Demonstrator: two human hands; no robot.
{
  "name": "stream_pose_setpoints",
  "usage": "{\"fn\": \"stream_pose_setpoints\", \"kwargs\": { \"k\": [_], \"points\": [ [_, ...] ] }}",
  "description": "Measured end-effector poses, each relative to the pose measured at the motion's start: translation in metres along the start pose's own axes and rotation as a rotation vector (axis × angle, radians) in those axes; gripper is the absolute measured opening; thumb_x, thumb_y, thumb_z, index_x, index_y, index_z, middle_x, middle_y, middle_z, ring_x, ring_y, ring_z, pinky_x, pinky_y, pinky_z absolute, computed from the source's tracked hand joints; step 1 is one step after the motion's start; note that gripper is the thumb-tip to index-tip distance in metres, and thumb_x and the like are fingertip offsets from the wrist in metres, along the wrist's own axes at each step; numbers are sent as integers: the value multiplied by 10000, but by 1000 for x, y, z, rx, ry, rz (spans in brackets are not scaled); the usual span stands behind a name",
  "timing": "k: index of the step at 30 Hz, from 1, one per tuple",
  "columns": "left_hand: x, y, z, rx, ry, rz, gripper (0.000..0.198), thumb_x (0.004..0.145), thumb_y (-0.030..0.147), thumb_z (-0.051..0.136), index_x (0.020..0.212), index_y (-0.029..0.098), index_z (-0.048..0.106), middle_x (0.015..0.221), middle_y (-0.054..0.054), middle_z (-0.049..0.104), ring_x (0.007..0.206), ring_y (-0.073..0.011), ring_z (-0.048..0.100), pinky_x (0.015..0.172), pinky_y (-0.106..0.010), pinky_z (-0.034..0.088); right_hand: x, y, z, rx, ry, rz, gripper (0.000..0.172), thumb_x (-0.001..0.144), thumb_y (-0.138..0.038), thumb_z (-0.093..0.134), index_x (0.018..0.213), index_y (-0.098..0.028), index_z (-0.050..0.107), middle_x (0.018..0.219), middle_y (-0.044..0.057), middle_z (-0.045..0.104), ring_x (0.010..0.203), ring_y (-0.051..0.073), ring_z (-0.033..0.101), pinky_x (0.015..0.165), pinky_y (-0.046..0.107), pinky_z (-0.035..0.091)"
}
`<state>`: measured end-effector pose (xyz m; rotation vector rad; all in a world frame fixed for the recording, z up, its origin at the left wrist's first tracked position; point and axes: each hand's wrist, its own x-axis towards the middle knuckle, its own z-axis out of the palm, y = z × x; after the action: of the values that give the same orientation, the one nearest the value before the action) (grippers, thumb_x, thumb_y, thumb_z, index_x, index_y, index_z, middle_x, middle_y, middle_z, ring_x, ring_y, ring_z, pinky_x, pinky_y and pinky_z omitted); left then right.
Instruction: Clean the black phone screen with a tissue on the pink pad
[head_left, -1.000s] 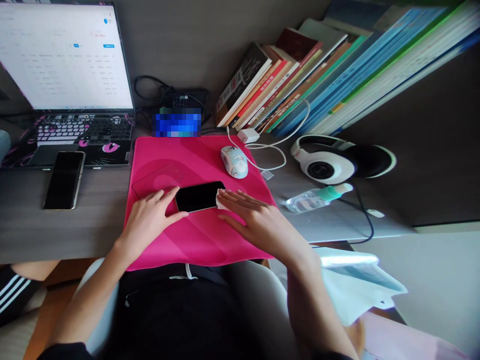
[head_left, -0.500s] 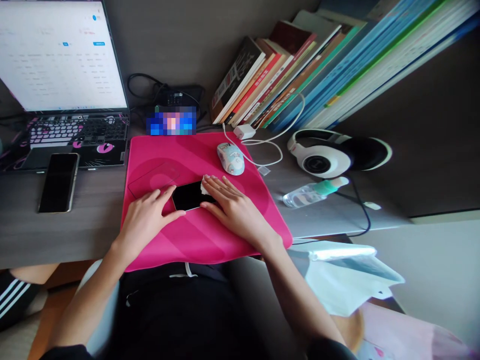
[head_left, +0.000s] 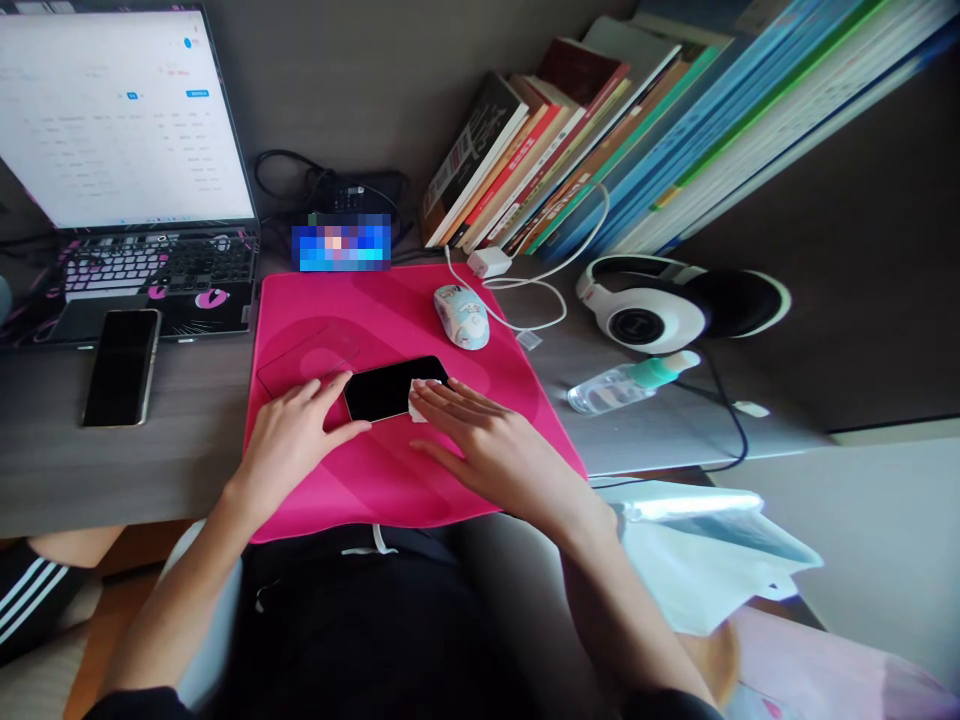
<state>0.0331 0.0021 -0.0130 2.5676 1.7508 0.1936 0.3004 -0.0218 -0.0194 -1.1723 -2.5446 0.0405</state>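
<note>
A black-screened phone (head_left: 382, 390) lies flat on the pink mat (head_left: 390, 480). My left hand (head_left: 304, 420) holds its left end, thumb at the near corner and fingers at the far corner. Under the fingertips of my right hand (head_left: 480, 430) a small white wipe (head_left: 415, 403) is pressed on the right part of the screen. The right thumb sits off the phone's near edge, over the mat. A thin transparent rectangular sheet (head_left: 307, 355) rests on the mat behind my left hand.
A mouse (head_left: 462, 317) sits on the mat's far side. Rightward are headphones (head_left: 649, 315), a spray bottle (head_left: 611, 390) and a white cable. Leftward are a laptop (head_left: 150, 260) and another phone (head_left: 120, 368). Books (head_left: 517, 160) stand behind; a white bag (head_left: 697, 550) is beyond the desk edge.
My right hand has moved right and slightly nearer with the wipe, its thumb now off the phone. More of the screen's far right part shows. My left hand has stayed in place.
</note>
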Motion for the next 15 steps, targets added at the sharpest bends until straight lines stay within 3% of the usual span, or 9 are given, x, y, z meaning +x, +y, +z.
{"fn": "stream_pose_setpoints", "kwargs": {
  "k": [4, 9, 15],
  "points": [
    [0, -4, 1, -42, -2, 29, 703, 995, 576, 666, 1600, 258, 497, 1485, -103, 678, 1211, -302, 738, 887, -368, 615, 8, 4, 12, 47, 47, 21, 476, 1109, -359, 513, 1485, -83, 610, 1558, 171, 591, 1476, 302, 542, 1276, 509, 442],
    [0, -4, 1, -79, 6, 38, 702, 996, 578, 665, 1598, 259, 494, 1507, -88, 663, 1233, -293, 729, 912, -369, 613, 26, 6, 32, 81, 87, 53, 571, 1101, -380, 528, 1561, -43, 507, 1626, 214, 490, 1539, 310, 453, 1317, 544, 360],
    [-1, -1, 0, -50, 10, 19, 702, 994, 596, 656, 1580, 236, 509, 1436, -107, 708, 1203, -295, 741, 891, -373, 610, 27, 3, 29, 72, 86, 40, 596, 1091, -409, 549, 1561, -45, 510, 1613, 213, 508, 1528, 313, 473, 1317, 538, 365]
  ]
}}
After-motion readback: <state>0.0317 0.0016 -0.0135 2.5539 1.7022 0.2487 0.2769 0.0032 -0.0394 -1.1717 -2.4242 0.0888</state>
